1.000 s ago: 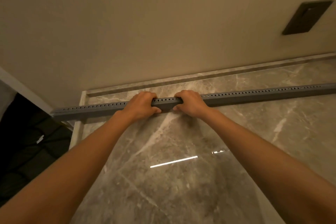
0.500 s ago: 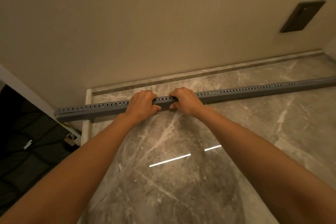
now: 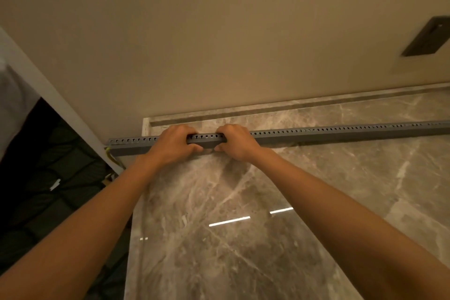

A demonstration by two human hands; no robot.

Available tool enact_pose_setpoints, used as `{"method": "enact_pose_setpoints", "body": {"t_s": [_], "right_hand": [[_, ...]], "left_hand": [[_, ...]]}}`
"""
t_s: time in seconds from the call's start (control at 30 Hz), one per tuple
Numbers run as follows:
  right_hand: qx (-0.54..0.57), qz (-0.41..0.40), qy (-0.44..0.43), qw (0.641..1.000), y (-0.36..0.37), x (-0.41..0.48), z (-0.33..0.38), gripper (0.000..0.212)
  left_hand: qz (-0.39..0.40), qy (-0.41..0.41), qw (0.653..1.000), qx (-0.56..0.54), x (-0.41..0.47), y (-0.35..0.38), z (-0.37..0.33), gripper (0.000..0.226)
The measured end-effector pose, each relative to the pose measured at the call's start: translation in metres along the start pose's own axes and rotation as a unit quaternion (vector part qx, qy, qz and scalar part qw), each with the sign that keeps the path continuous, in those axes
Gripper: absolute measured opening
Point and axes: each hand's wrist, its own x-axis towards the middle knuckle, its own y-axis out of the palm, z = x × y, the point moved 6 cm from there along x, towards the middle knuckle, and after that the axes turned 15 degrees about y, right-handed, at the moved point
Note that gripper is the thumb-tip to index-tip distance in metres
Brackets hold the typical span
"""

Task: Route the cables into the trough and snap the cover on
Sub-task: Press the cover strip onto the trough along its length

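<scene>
A long grey slotted cable trough (image 3: 341, 133) lies across the marble floor, parallel to the wall, and runs out of view at the right. My left hand (image 3: 174, 145) and my right hand (image 3: 237, 142) both grip it near its left part, a short stretch apart, fingers curled over the top and thumbs on the near face. A bit of yellowish cable (image 3: 109, 154) shows below the trough's left end. Whether a cover sits on the trough I cannot tell.
A beige wall (image 3: 219, 44) rises behind the trough, with a dark rectangular plate (image 3: 427, 36) at upper right. A marble skirting strip (image 3: 292, 105) runs along the wall base. A white door frame (image 3: 48, 95) and dark quilted material (image 3: 48, 178) lie at the left.
The view has shifted, so the trough and both hands sit further right in the frame. Both hands stay gripped on the trough, slightly closer together than a second ago.
</scene>
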Motion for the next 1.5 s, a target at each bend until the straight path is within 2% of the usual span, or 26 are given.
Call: {"method": "enact_pose_setpoints", "body": {"t_s": [0.3,0.63,0.9,1.13,1.27,1.5], "right_hand": [[-0.025,-0.037,-0.008,0.999,0.002,0.001,0.005,0.022],[-0.017,-0.030,0.014,0.999,-0.004,0.001,-0.001,0.021],[0.017,-0.007,-0.023,1.000,0.014,0.002,0.046,0.025],[-0.016,0.001,-0.031,0.999,0.026,0.007,0.069,0.030],[-0.013,0.007,-0.037,0.999,0.024,0.007,0.067,0.026],[-0.003,0.023,-0.030,0.999,0.022,0.007,0.070,0.026]], "left_hand": [[-0.011,0.004,0.996,0.090,0.005,0.005,-0.016,0.025],[-0.002,0.019,0.999,0.031,0.001,0.001,-0.011,0.025],[-0.005,-0.044,0.999,0.004,-0.034,-0.026,0.044,0.033],[0.003,-0.032,0.998,0.062,-0.033,-0.023,0.040,0.030],[-0.006,-0.016,0.997,0.076,-0.032,-0.021,0.038,0.031],[-0.048,-0.004,0.999,-0.009,-0.040,-0.026,0.047,0.032]]}}
